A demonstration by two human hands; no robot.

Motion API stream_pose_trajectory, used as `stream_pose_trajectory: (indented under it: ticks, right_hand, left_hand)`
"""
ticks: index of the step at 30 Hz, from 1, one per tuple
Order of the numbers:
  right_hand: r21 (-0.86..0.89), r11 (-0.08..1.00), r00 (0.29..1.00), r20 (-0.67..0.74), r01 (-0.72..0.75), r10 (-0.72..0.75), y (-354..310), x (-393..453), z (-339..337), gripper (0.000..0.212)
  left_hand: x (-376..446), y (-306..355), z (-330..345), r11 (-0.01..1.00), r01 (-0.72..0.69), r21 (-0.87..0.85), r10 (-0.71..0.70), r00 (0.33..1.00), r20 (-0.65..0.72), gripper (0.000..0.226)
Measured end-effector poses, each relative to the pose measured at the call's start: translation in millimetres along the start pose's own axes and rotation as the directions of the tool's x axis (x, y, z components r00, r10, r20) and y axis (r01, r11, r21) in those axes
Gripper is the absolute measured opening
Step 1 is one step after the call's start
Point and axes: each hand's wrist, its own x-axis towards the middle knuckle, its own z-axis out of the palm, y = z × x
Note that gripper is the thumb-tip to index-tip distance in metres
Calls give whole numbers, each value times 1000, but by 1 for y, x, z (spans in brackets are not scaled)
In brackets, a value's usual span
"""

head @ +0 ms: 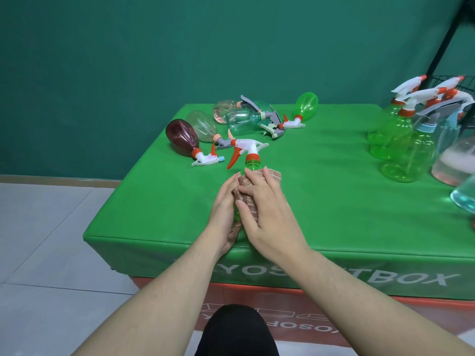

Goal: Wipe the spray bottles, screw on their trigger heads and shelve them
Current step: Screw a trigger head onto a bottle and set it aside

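Observation:
A green spray bottle with a white and orange trigger head lies between my hands, its body wrapped in a brown cloth. My left hand cups the bottle from the left side. My right hand lies over the cloth, fingers curled round it and the bottle. Most of the bottle's body is hidden under cloth and hands.
Several bottles lie at the back of the green table: a dark red one, clear ones, a teal one, a green one. Upright finished bottles crowd the right side by a black wire shelf.

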Motion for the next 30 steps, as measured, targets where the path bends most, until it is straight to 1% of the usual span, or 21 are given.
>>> stream_pose_trajectory:
  ticks: [3,6,8,10,15,17,19,22,25,28,30]
  right_hand:
    - [21,1000,1000,3,14,-14,4,14,0,36]
    - [96,994,998,28,-54,52,7,32,-5,39]
    - [46,994,994,52,-100,98,9,41,-6,47]
    - [-17,991,989,63,-135,136,9,48,-5,47]
    - [2,968,961,120,-252,250,1,68,-5,43]
    - [-5,964,955,135,-266,264,-3,71,-4,43]
    - [-9,968,958,142,-251,249,-7,70,-3,43]
    - [-31,982,974,129,-186,188,-10,61,-4,44]
    - [-39,992,987,100,-123,126,-6,49,-5,44]
    - [-85,996,997,74,-23,29,0,38,-3,45]
    - [-118,992,997,71,45,-36,4,30,-1,47]
  left_hand:
    - [1,-1,0,1000,-4,8,4,1000,19,39]
    - [-3,2,2,1000,-21,10,21,1000,8,38]
    - [-4,3,2,1000,-26,-13,26,999,24,40]
    - [-4,5,3,999,-26,-29,27,999,33,41]
    - [-1,1,2,999,-21,-50,22,1000,16,45]
    - [0,-1,1,998,-9,-68,10,1000,10,50]
    - [1,-1,0,997,-4,-79,4,1000,-3,49]
    - [1,-1,0,997,-7,-78,7,1000,-4,42]
    - [0,0,0,999,-3,-53,3,1000,0,44]
    - [0,0,0,1000,-4,-31,5,1000,20,53]
    - [0,0,1,999,-9,-38,11,999,42,53]
